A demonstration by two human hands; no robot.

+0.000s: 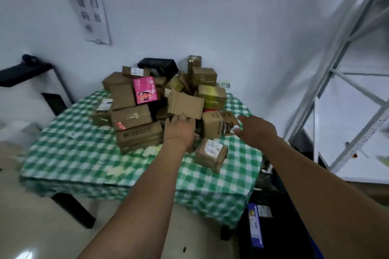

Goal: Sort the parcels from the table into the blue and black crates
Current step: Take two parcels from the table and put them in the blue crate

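Parcels [164, 99], mostly boxy brown cardboard, heap on the checked tablecloth [69, 153]; left hand [179, 130] grasps a flat tilted carton [186, 105], right hand [255, 129] spread loose.

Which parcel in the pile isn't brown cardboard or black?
The pink box, upright on the left of the heap on the table. It alone is bright pink with printed artwork; the others around it are plain brown cartons.

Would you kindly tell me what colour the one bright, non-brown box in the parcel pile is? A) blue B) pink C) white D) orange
B: the pink box leans upright among brown cartons near the top left of the pile.
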